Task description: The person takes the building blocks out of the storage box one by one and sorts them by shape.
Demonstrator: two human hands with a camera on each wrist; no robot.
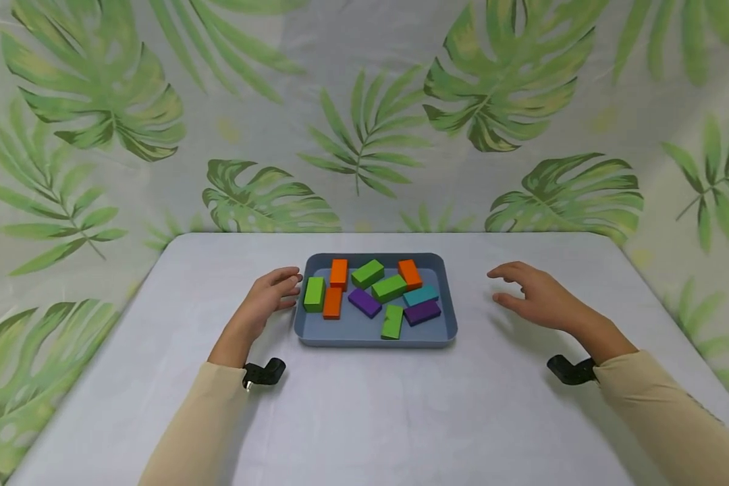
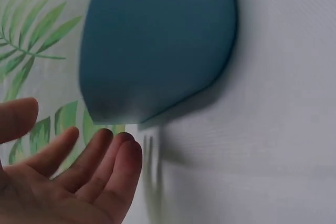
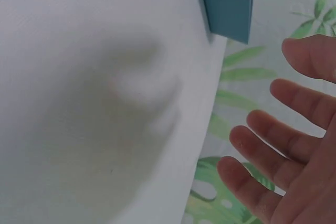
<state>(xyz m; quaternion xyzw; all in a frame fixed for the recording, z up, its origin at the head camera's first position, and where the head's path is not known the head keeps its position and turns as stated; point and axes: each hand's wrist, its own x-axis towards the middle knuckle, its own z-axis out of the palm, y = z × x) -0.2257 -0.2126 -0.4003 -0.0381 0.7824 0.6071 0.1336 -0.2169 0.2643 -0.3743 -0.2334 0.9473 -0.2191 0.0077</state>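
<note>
A shallow blue-grey tray (image 1: 352, 332) lies near the table's far side, holding several rectangular blocks: green ones such as the left block (image 1: 314, 294), orange ones such as the upper block (image 1: 338, 271), two purple blocks, one of them central (image 1: 364, 303), and one teal block (image 1: 421, 295). My left hand (image 1: 270, 297) is at the tray's left edge with relaxed fingers and holds nothing. In the left wrist view its fingertips are close to the tray's side (image 2: 163, 40); contact cannot be told. Well right of the tray, my right hand (image 1: 537, 295) hovers over the table, fingers loosely bent and nothing held.
A white cloth covers the table (image 1: 364, 418). Behind it hangs a leaf-patterned curtain (image 1: 364, 101). Black wrist cameras sit on both wrists, the left camera (image 1: 266, 372) and the right camera (image 1: 571, 370). Beige sleeves cover both forearms.
</note>
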